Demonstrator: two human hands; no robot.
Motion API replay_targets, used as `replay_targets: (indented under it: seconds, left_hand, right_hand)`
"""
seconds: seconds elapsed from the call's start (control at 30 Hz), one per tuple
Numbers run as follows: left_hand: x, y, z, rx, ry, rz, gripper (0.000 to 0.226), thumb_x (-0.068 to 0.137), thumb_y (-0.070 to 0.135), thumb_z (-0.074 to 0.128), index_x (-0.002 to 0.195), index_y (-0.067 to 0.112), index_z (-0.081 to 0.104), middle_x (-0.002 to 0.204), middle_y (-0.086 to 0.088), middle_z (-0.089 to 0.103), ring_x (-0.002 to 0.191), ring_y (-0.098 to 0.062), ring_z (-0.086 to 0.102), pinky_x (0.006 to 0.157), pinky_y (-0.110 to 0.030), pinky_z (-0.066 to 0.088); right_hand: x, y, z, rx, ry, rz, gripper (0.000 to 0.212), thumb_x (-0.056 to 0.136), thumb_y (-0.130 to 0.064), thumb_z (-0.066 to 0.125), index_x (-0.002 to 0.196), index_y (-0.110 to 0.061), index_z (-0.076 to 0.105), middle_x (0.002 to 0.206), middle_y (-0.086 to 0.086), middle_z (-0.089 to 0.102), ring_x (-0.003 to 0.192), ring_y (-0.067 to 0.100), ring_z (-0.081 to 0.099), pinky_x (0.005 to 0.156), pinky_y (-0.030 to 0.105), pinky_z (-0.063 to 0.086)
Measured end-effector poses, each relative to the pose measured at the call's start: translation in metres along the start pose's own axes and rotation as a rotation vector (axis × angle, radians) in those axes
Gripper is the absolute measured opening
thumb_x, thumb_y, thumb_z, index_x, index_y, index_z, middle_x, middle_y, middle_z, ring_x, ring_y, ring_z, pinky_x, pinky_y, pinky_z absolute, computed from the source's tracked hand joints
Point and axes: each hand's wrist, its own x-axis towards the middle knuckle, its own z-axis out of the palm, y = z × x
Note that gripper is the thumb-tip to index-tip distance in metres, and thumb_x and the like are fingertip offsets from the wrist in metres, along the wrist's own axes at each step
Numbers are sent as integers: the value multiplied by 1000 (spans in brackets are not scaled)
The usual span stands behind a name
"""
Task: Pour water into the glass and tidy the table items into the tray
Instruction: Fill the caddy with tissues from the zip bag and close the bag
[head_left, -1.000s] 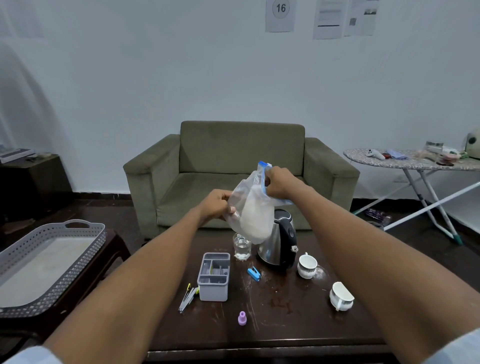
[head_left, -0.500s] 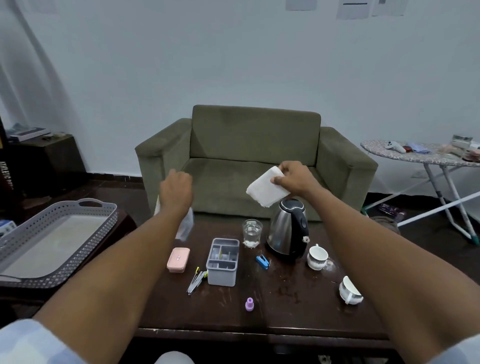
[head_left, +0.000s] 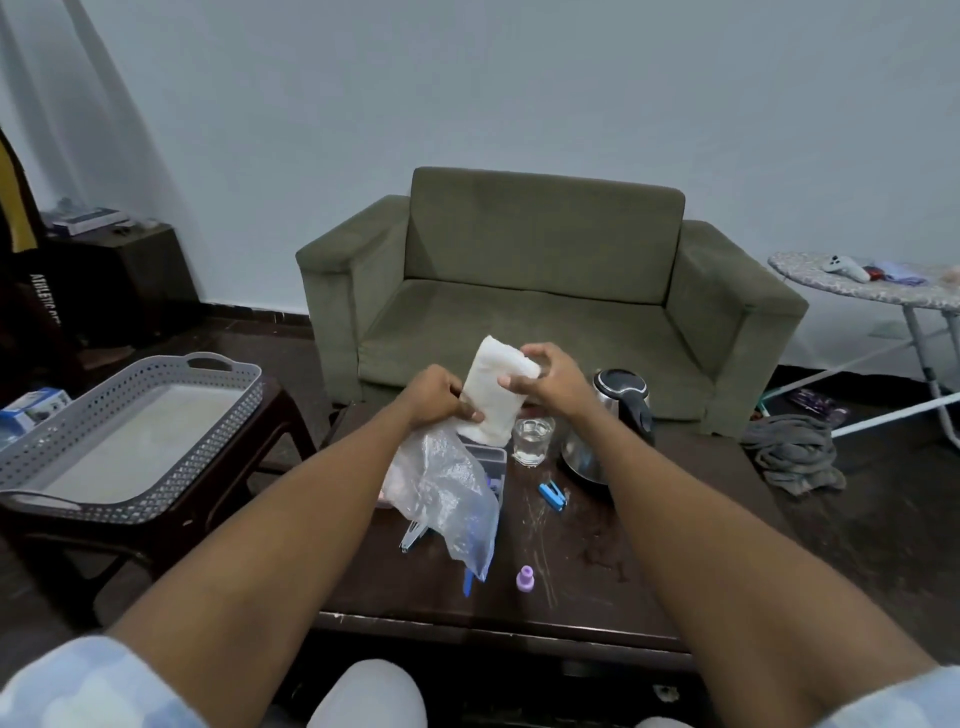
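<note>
Both hands are on a white folded cloth pack (head_left: 493, 397) held up over the table. The left hand (head_left: 434, 395) pinches its lower left edge, and a clear plastic bag (head_left: 449, 499) hangs down from that same hand, so it's clamped on both. The right hand (head_left: 545, 376) has its fingers closed on the pack's upper right corner.

Right below the pack sits the glass (head_left: 532, 440) with water in it, standing on the dark coffee table (head_left: 649, 582). Just to its right is the steel kettle (head_left: 610, 421) with the black lid and handle. A grey organizer box (head_left: 493, 460) peeks out behind the bag, mostly covered. In front of the glass there's a small blue stapler (head_left: 552, 496), and closer to the near edge a little purple cap (head_left: 525, 578). Some pens (head_left: 413, 535) poke out from under the bag.

The grey perforated tray (head_left: 130, 493) is off to the left on a separate side table, well apart from all this.
</note>
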Motion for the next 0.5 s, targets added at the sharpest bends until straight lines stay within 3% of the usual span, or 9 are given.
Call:
replay_targets:
  seconds: [0.07, 0.17, 0.2, 0.3, 0.4, 0.5]
  left_hand:
    - [-8, -12, 7, -52, 28, -39, 19, 65, 18, 97, 76, 12, 83, 69, -1, 76, 58, -7, 59, 59, -22, 44]
    - [-18, -28, 20, -15, -14, -75, 25, 64, 19, 97, 85, 13, 85, 83, -3, 81, 71, -11, 66, 68, -27, 48]
    - [-21, -33, 24, 27, -34, -84, 26, 63, 22, 97, 86, 16, 85, 84, -2, 81, 72, -11, 66, 69, -28, 49]
    - [-27, -47, 39, 202, -87, -112, 30, 60, 31, 96, 82, 17, 81, 83, -2, 79, 74, -16, 68, 70, -30, 51]
    - [-33, -56, 51, 327, -89, -145, 28, 63, 31, 95, 75, 15, 76, 81, -3, 77, 79, -23, 71, 70, -35, 55]
    - [-39, -64, 63, 393, -70, -192, 32, 66, 29, 90, 62, 18, 60, 75, -4, 69, 80, -29, 70, 63, -31, 47]
  right_hand:
    - [-15, 26, 15, 49, -49, 105, 55, 80, -8, 89, 126, -5, 58, 99, 7, 71, 82, 21, 71, 66, 38, 59]
    - [-35, 64, 44, -60, -81, 121, 28, 84, 5, 81, 109, 6, 71, 78, 4, 71, 55, -3, 67, 56, 19, 55]
    - [-40, 73, 53, -104, -40, 113, 21, 84, 6, 80, 105, 6, 74, 74, 6, 71, 50, -5, 64, 55, 22, 56]
    - [-52, 95, 74, -250, 78, 89, 15, 83, -5, 79, 97, -5, 81, 83, 8, 78, 71, 15, 73, 69, 38, 61]
    - [-63, 104, 82, -308, 97, 79, 18, 85, -7, 76, 102, -9, 82, 88, 5, 78, 82, 20, 70, 70, 27, 48]
    - [-67, 115, 85, -342, 85, 100, 23, 86, -9, 73, 107, -14, 81, 93, 8, 79, 85, 24, 70, 75, 32, 53]
